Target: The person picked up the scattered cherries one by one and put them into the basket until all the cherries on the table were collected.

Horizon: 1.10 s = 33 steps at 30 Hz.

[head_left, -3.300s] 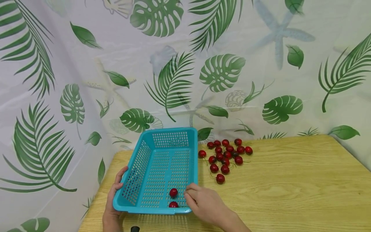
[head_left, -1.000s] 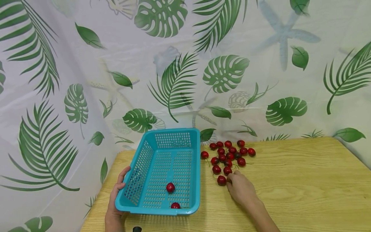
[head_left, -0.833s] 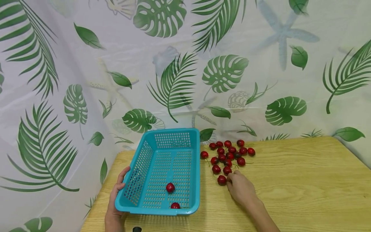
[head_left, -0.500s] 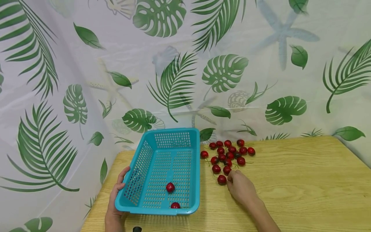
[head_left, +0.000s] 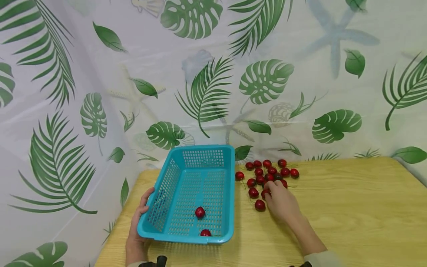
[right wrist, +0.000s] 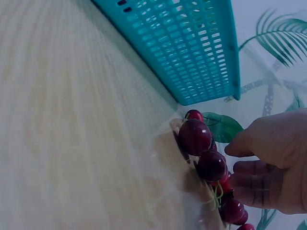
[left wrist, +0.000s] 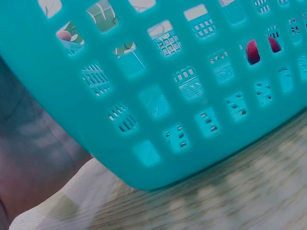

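Note:
My left hand (head_left: 136, 222) grips the left side of a turquoise plastic basket (head_left: 231, 193), fingers at its rim. Inside the basket are two red cherries: one cherry (head_left: 200, 212) on the slotted floor, another cherry (head_left: 205, 233) against the near wall. Right of the basket, several dark red cherries with green stems lie loosely piled on the table. Over the near side of this pile is my right hand (head_left: 283, 202), fingertips at a partly covered cherry (head_left: 265, 193). In the right wrist view, the thumb and fingers are spread apart beside a dark cherry (right wrist: 211, 165).
A wood-grain table (head_left: 347, 207) carries everything. Behind and to the left hangs a white backdrop (head_left: 287, 33) printed with green leaves and starfish. One cherry (head_left: 260, 205) lies nearest me, apart from the pile. A small black object (head_left: 161, 260) shows at the bottom edge.
My right hand has left the basket's near right corner and reached the cherry pile, lately shifting slightly farther over it. The upper cherry in the basket shifted slightly. My left hand stays put.

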### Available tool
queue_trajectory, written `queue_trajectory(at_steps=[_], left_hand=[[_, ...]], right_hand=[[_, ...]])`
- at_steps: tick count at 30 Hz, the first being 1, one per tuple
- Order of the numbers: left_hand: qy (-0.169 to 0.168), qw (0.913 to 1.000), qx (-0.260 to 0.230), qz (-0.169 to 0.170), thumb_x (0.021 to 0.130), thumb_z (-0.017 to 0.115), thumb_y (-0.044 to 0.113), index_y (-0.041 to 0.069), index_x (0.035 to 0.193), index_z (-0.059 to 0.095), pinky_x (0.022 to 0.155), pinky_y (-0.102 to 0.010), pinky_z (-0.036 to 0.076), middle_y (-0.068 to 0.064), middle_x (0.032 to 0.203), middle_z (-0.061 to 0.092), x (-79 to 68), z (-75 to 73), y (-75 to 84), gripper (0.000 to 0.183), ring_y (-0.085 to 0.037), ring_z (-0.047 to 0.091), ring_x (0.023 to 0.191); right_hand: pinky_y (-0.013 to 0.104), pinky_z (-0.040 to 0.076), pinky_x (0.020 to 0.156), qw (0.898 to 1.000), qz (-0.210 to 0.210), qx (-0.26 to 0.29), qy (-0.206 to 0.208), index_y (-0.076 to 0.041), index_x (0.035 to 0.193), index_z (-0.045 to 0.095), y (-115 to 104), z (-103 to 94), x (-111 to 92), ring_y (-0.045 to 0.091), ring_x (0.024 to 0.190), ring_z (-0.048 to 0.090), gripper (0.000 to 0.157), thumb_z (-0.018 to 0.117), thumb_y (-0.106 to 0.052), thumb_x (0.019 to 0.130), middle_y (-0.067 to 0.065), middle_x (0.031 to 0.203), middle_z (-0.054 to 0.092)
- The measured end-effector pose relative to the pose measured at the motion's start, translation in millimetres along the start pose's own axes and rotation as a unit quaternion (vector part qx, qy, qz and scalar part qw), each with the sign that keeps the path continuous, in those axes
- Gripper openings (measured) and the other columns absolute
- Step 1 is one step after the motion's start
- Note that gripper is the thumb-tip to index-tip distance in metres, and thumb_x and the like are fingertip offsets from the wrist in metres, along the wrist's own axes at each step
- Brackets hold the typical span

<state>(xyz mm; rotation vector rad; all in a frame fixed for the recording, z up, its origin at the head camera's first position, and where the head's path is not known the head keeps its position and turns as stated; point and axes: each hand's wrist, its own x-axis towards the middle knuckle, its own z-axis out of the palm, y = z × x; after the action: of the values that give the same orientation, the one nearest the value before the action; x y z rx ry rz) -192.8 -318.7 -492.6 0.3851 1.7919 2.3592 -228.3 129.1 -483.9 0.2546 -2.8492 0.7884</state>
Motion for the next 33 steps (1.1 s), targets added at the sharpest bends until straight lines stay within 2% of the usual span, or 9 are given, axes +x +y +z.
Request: queue_trajectory(at_steps=[3,5,10,13,18,27,33], left_hand=[[0.001,1.0000,-0.003,0.003,0.098,0.013,0.014,0.035,0.155,0.021,0.095,-0.039,0.045,0.001,0.150,0.030,1.5,3.3,-1.6,0.062,-0.023,0.043,0.127],[0.000,1.0000,-0.005,0.005,0.097,0.013,0.013,0.035,0.155,0.022,0.095,-0.039,0.045,0.001,0.150,0.030,2.0,4.6,-1.5,0.062,-0.023,0.043,0.127],[-0.015,0.9997,-0.015,0.006,0.098,0.011,0.011,0.035,0.156,0.020,0.097,-0.040,0.044,0.001,0.152,0.027,3.3,6.5,-0.3,0.063,-0.023,0.040,0.129],[-0.005,0.9999,-0.015,0.006,0.098,0.012,0.012,0.034,0.156,0.019,0.096,-0.040,0.044,0.000,0.152,0.026,3.3,6.4,0.2,0.062,-0.023,0.041,0.130],[0.016,0.9999,-0.002,0.001,0.098,0.013,0.015,0.036,0.155,0.020,0.096,-0.039,0.045,-0.001,0.152,0.024,1.3,4.6,-2.0,0.061,-0.023,0.041,0.130],[-0.009,0.9998,-0.015,0.012,0.099,0.009,0.012,0.033,0.156,0.018,0.096,-0.035,0.045,0.003,0.151,0.029,-1.1,4.1,-3.0,0.061,-0.019,0.042,0.128],[-0.010,0.9999,-0.009,0.010,0.098,0.009,0.012,0.034,0.156,0.019,0.097,-0.035,0.044,0.005,0.151,0.030,-0.2,4.2,-2.3,0.063,-0.019,0.043,0.128]], right_hand=[[0.042,0.051,0.062,0.999,-0.014,-0.037,-0.026,0.000,0.113,0.066,0,-1.4,12,0.024,0.068,0.058,0.023,0.062,-0.011,0.093,0.019,0.105,0.058],[0.038,0.049,0.059,0.996,-0.025,-0.066,-0.047,0.001,0.114,0.067,1,-1.1,19,0.022,0.066,0.056,0.025,0.062,-0.011,0.093,0.019,0.103,0.058],[0.034,0.046,0.055,0.989,-0.040,-0.117,-0.080,-0.003,0.101,0.071,2,-1.1,28,0.020,0.063,0.052,0.016,0.063,-0.013,0.092,0.014,0.090,0.055],[0.036,0.046,0.056,0.987,-0.047,-0.127,-0.091,-0.005,0.094,0.071,0,-1.9,30,0.023,0.065,0.053,0.013,0.064,-0.015,0.092,0.013,0.089,0.055],[0.039,0.047,0.057,0.984,-0.043,-0.136,-0.107,-0.004,0.093,0.069,-4,0.4,29,0.025,0.069,0.054,0.013,0.064,-0.017,0.093,0.014,0.091,0.055],[0.041,0.050,0.056,0.987,-0.039,-0.137,-0.078,-0.003,0.088,0.069,-1,4.7,28,0.025,0.067,0.057,0.009,0.066,-0.012,0.089,0.011,0.082,0.056],[0.038,0.047,0.055,0.988,-0.018,-0.124,-0.091,-0.006,0.081,0.066,-3,2.0,28,0.021,0.065,0.053,0.010,0.065,-0.013,0.089,0.008,0.080,0.056]])
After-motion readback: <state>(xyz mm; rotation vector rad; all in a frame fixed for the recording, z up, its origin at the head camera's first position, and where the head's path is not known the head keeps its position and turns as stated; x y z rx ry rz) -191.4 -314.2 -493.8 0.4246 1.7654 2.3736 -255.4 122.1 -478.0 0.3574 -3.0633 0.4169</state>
